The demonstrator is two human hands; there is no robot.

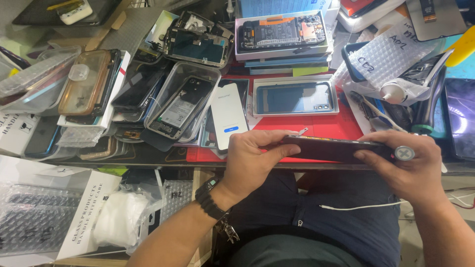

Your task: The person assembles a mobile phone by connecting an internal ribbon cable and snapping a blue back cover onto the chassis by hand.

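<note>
A dark smartphone (329, 148) is held edge-on between both hands over the front edge of the workbench. My left hand (250, 160) grips its left end, thumb on top, a black watch on the wrist. My right hand (410, 165) grips its right end and also pinches a small round silver tool with a cross mark (404, 153) against the phone's edge. A tiny tray or pin (302, 131) sticks out from the phone's far side.
The red mat (336, 126) carries a lit white phone (228, 116), a blue phone in a box lid (296, 97), an opened phone on stacked boxes (282, 32), clear trays of parts (180, 101), bubble wrap bags (391, 52) and a glue tube (396, 91).
</note>
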